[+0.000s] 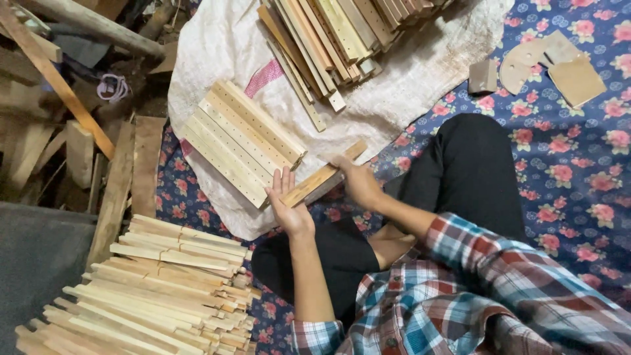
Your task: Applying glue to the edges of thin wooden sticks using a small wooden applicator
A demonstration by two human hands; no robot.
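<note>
My left hand (287,205) is flat and open against the near end of a short stack of wooden slats (322,177). My right hand (358,181) grips the far side of the same stack. The stack lies tilted over my lap, at the edge of a white woven sack (407,79). Just to the left, a neat row of drilled slats (240,141) lies on the sack.
A pile of longer slats (328,33) lies at the top of the sack. Bundles of thin sticks (158,289) sit at the lower left. Rough planks (118,190) and scrap wood lie at the left. Cardboard cutouts (559,66) rest on the floral mat (578,171).
</note>
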